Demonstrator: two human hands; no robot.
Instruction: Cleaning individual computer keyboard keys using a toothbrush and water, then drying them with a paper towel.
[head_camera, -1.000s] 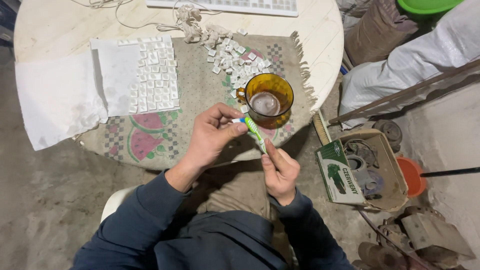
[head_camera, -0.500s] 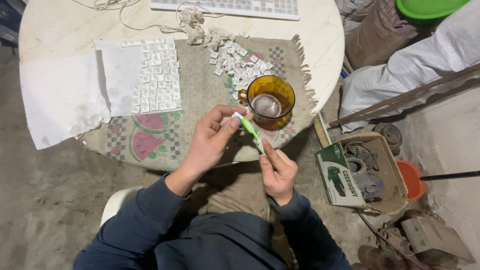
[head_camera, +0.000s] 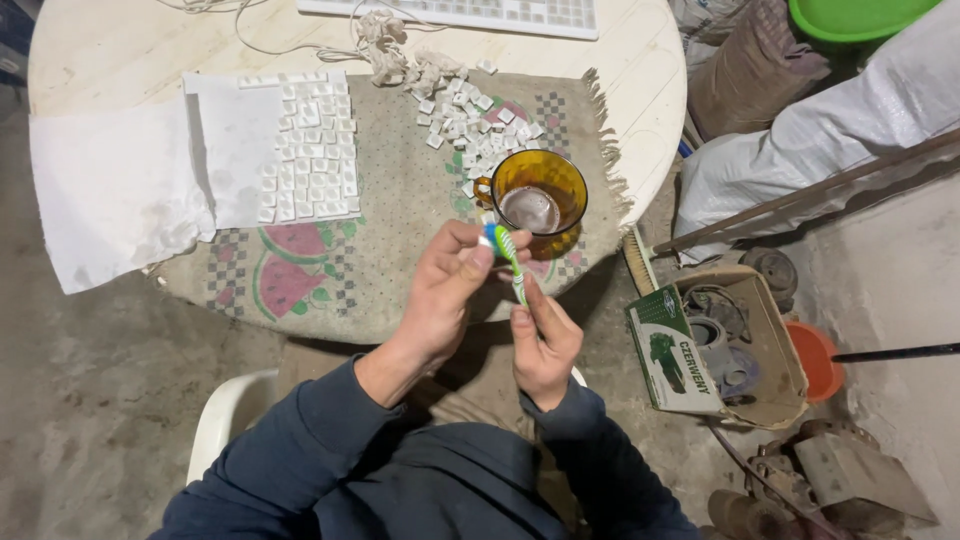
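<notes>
At the near edge of a round table (head_camera: 640, 60), we hold a green toothbrush (head_camera: 510, 262) in our right hand (head_camera: 543, 345), fingers closed around its handle, the head tilted up and away from us. Our left hand (head_camera: 447, 290) pinches a small key (head_camera: 489, 238) between thumb and fingertips, pressed against the bristles; the key is mostly hidden by the fingers, so we cannot tell its colour for certain. Both hands hover just in front of an amber glass mug (head_camera: 537, 195) that holds a brownish liquid and stands on a fringed cloth (head_camera: 400, 200) printed with watermelon slices. Beyond the mug lies a loose heap of white keys (head_camera: 465, 110), and to the left more keys (head_camera: 310, 150) sit in tidy rows on a white sheet (head_camera: 120, 190) that overhangs the table's edge. A keyboard (head_camera: 470, 12) rests at the far rim, with a tangle of cord (head_camera: 390, 45) near it. On the floor to our right stands an open carton (head_camera: 745, 345) of metal parts, an orange tub (head_camera: 815, 360) just beside it. A white chair (head_camera: 225, 420) shows under our left arm.
</notes>
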